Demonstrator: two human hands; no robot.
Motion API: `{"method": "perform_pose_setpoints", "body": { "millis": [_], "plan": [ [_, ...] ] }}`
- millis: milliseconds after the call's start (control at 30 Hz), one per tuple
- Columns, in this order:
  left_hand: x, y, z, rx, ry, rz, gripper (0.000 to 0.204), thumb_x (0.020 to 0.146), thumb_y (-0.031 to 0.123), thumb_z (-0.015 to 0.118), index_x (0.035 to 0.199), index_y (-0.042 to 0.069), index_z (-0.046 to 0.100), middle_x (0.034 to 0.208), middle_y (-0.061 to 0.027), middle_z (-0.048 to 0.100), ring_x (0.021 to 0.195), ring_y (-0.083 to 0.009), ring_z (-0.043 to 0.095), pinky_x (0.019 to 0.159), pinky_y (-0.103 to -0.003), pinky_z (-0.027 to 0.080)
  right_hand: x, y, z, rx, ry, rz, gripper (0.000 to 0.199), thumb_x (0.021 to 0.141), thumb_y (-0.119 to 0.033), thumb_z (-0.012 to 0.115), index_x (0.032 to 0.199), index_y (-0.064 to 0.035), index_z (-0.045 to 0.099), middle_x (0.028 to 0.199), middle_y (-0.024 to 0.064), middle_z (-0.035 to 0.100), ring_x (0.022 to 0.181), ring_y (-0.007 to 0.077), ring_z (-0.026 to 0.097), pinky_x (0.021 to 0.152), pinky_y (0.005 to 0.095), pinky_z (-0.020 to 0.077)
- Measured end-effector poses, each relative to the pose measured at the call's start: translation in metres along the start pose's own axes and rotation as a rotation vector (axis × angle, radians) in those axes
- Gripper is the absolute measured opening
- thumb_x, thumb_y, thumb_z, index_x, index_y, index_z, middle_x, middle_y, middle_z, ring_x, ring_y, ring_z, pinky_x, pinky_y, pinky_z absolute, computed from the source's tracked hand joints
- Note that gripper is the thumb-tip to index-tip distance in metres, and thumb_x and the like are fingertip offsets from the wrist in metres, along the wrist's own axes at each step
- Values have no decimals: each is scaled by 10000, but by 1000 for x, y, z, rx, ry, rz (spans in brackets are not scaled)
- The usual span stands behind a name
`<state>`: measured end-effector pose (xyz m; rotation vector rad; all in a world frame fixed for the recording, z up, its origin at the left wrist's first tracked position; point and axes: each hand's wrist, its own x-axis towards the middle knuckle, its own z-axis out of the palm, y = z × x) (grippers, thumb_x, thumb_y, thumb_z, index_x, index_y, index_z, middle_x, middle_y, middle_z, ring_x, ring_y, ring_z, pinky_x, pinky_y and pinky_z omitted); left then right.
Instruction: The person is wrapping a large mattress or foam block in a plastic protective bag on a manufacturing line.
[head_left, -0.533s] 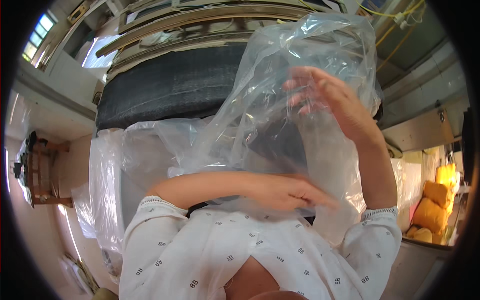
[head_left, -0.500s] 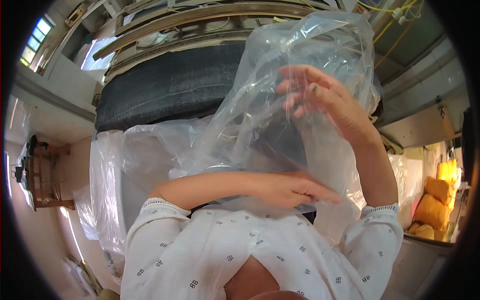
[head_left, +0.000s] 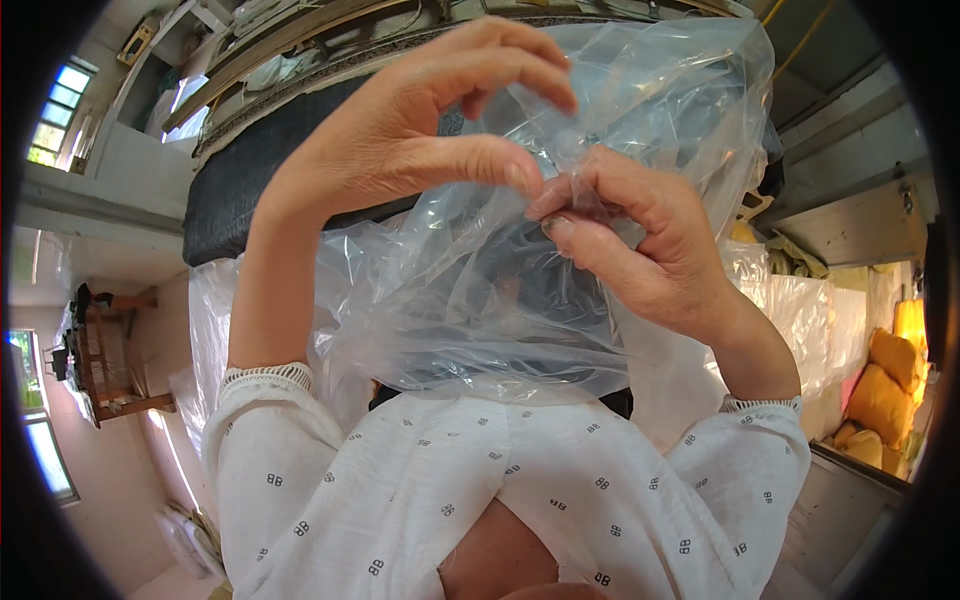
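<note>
Hands raised: right hand [head_left: 640, 245] and left hand [head_left: 420, 140] pinch clear plastic bag [head_left: 480, 310].

A clear plastic bag [head_left: 480, 300] is hanging in front of the person's chest, thin, see-through and crumpled, catching glossy highlights along its many creases. Its upper part is rising behind the fingers toward the top right, while its lower body is sagging down and spreading wide above the white patterned sleeves. A bunched fold near its top edge is being pinched where the two hands are meeting
</note>
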<state>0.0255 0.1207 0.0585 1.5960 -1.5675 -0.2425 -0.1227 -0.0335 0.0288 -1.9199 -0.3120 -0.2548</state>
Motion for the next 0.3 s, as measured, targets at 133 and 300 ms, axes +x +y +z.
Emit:
{"method": "perform_pose_setpoints", "body": {
  "millis": [133,300],
  "plan": [
    [-13,-10,17,-259,106,76,247,664,42,726,864,6,586,955,-121,545,859,-159,518,764,-278,414,-1,-5,-5,9,-39,76,121,777,44,512,872,16,580,820,31,563,675,72,525,607,205,420],
    [-34,-1,30,78,367,280,213,710,-32,663,916,-11,611,993,-167,569,924,-228,573,785,-300,475,6,-4,5,-241,98,-236,140,761,8,558,896,-25,546,773,71,590,586,147,540,522,244,418]
  ]
}}
